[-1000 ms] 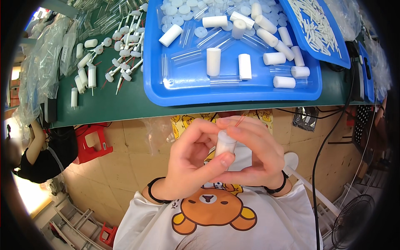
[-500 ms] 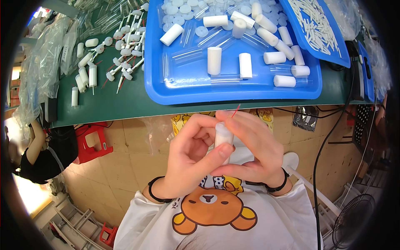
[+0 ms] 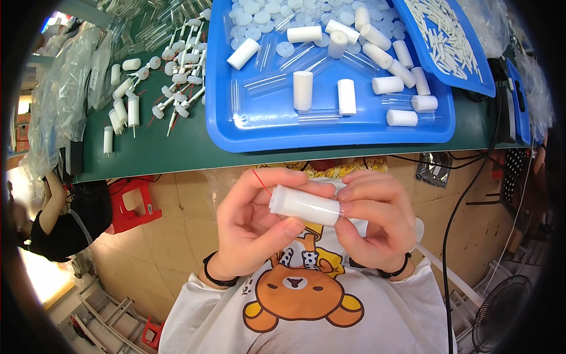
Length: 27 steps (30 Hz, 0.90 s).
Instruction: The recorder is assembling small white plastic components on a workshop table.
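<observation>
Between my hands, in front of my chest, lies a white cylinder in a clear tube [image 3: 306,206], nearly level, with a thin red wire [image 3: 262,182] sticking up from its left end. My left hand [image 3: 239,215] is closed on the left part, thumb below and fingers behind. The fingertips of my right hand [image 3: 384,213] pinch the right end, where the clear tube reaches a little past the white core. A blue tray [image 3: 259,141] beyond my hands holds white cylinders [image 3: 303,90], clear tubes [image 3: 265,81] and many translucent round caps [image 3: 253,17].
A smaller blue tray of thin white sticks [image 3: 442,41] overlaps the big tray's right corner. On the green table [image 3: 171,153], left, lie capped rods with red wires [image 3: 177,88] and several finished-looking cylinders [image 3: 133,112]. A black cable [image 3: 466,203] hangs at right; a red stool [image 3: 132,203] stands left.
The cylinder has turned from upright to nearly level, its wire end now toward the left. My right hand has moved right, from around its side to its far end.
</observation>
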Motion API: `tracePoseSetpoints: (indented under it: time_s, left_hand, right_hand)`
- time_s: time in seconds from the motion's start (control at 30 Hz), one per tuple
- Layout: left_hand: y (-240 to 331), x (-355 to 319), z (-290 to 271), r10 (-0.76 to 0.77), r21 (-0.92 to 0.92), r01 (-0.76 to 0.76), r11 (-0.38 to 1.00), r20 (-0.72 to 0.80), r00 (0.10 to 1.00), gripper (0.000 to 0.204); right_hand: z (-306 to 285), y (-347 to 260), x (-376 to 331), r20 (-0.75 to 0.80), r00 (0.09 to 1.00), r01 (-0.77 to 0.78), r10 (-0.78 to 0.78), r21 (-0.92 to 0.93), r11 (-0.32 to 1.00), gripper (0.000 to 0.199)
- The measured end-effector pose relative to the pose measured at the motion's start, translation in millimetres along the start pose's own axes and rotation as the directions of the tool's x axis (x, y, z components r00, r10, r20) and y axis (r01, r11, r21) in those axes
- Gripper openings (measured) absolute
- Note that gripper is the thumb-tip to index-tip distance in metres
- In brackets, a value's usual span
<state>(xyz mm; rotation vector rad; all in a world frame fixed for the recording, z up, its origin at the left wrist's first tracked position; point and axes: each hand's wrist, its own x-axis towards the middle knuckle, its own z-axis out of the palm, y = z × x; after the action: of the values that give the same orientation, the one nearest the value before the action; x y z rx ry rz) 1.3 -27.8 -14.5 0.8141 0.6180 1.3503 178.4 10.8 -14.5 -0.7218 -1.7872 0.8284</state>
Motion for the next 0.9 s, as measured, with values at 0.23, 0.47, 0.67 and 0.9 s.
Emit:
tracePoseSetpoints:
  time_s: [0.23,0.47,0.67,0.9]
  left_hand:
    - [-1.8,-3.1,-0.1,-0.038,0.021,0.038,0.999,-0.002,0.999,0.037]
    - [-3.8,-8.3,-10.9,-0.026,0.062,0.029,0.998,-0.045,0.999,0.035]
    - [4.7,-5.6,-21.1,0.182,0.397,0.019,0.918,-0.462,0.868,0.041]
    - [86.0,-16.7,-132.0,0.768,0.867,0.209,0.452,-0.498,0.403,0.035]
  right_hand:
    - [-8.4,-0.4,0.6,0.014,1.000,-0.001,0.001,-0.034,0.999,0.031]
    - [9.0,4.6,-6.0,0.034,0.996,-0.083,0.081,0.043,0.996,0.031]
    - [32.1,0.0,4.9,0.172,0.979,-0.117,0.107,0.049,0.992,0.029]
    - [29.0,5.1,4.7,0.211,0.972,-0.101,0.100,-0.008,0.995,0.026]
